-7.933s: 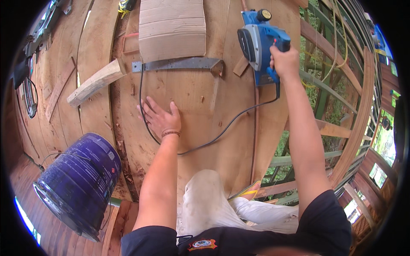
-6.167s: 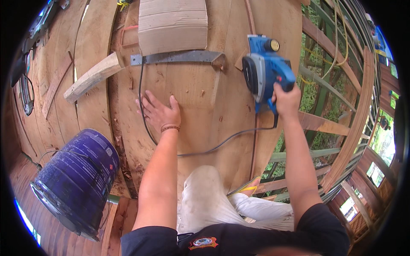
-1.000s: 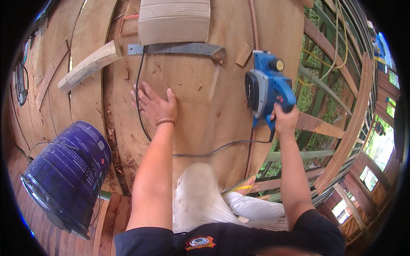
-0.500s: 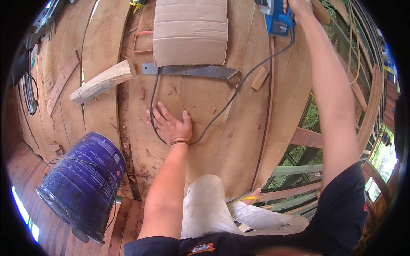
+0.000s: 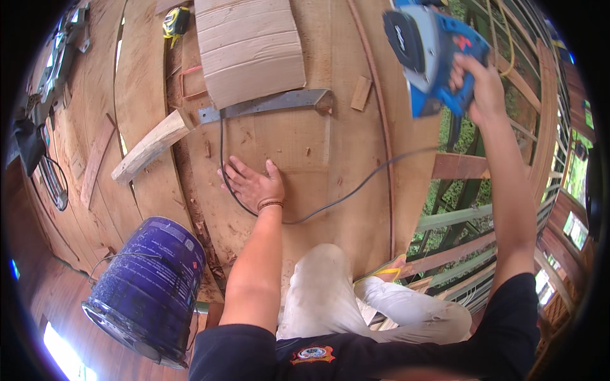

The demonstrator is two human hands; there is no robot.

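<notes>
- The right hand (image 5: 478,87) has its grip wrapped around the rear handle of the blue planer (image 5: 427,58), fingers curled in.
- The planer is at upper right, tilted, in front of the boards' right edge and the gap beyond; whether it touches wood, I cannot tell.
- The left hand (image 5: 255,184) lies palm down on the boards (image 5: 346,149), fingers spread, its grip fully open and holding nothing.
- The black cord (image 5: 330,204) loops past the left hand's outer fingers, under the wrist and up toward the planer.
- Ahead of the left hand, a metal strip (image 5: 267,103) lies crosswise along the near edge of the cardboard (image 5: 251,51).
- A small wood block (image 5: 361,93) lies right of the strip, apart from it.
- Beyond the strip's left end are a red frame (image 5: 183,82) and a tape measure (image 5: 175,23).
- A wood chunk (image 5: 152,146) lies left of the strip, with a thin slat (image 5: 98,160) farther left.
- A purple bucket (image 5: 149,282) is at lower left.
- Shavings are scattered near the left hand.
</notes>
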